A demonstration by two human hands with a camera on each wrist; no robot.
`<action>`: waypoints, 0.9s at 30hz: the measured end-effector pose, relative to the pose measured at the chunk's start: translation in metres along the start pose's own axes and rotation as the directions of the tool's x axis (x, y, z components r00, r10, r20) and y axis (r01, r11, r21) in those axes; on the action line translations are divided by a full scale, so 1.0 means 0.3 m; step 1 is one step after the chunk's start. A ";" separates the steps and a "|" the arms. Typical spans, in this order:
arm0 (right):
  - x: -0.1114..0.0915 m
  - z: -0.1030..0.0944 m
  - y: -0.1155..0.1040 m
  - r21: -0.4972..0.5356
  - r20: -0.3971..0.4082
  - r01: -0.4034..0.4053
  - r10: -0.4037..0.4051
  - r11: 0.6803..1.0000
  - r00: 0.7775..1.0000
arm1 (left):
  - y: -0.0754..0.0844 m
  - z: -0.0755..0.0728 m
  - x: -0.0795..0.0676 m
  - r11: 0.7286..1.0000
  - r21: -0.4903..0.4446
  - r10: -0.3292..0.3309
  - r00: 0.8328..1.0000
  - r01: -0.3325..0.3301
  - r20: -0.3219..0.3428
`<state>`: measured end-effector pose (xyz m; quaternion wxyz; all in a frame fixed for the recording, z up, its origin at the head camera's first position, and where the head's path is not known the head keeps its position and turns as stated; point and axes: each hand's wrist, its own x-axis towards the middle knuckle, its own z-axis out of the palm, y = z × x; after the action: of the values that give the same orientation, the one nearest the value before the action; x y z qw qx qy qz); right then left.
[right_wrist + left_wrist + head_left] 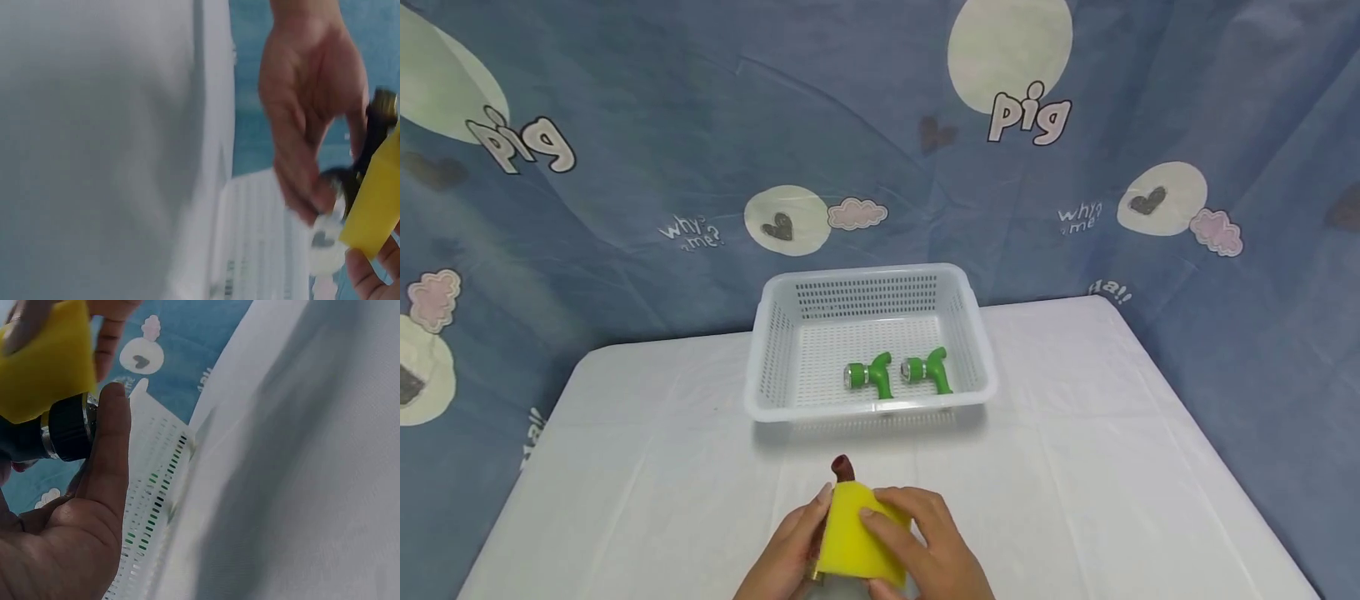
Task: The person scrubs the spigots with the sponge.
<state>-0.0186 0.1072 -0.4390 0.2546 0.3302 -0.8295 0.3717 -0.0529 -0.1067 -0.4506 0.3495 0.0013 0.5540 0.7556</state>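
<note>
Low in the head view, my left hand (784, 552) holds a dark brown tap (843, 468) with a brass-coloured threaded end. My right hand (942, 554) pinches a yellow cloth (859, 533) and lays it over the tap, hiding most of its body. In the left wrist view, the tap's black, silver-ringed part (67, 432) lies between the fingers, under the yellow cloth (53, 369). From the right wrist, the cloth (374, 203) covers one side of the tap, with right fingertips (362, 272) at its lower edge.
A white perforated basket (872, 410) stands beyond my hands at the table's back edge. Inside it lie two green taps, one on the left (872, 375) and one on the right (928, 371). A white cloth covers the table (1075, 467); a blue printed curtain (865, 117) hangs behind.
</note>
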 end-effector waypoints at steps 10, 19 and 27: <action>0.006 0.003 0.036 -0.055 0.044 -0.042 0.045 0.998 0.998 | 0.006 0.009 0.000 1.000 0.012 0.010 1.000 -0.010 -0.001; -0.042 0.010 0.098 -0.046 0.050 -0.203 0.205 0.978 0.977 | 0.017 -0.002 0.001 0.995 -0.096 0.042 0.997 -0.036 0.060; -0.032 -0.012 0.087 0.002 -0.010 -0.220 0.220 0.976 0.976 | 0.010 -0.007 0.008 0.993 -0.063 0.098 0.995 -0.098 0.005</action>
<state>-0.0310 0.1266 -0.4549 0.2158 0.2349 -0.8594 0.3996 -0.0572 -0.1078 -0.4499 0.3143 0.0209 0.5279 0.7887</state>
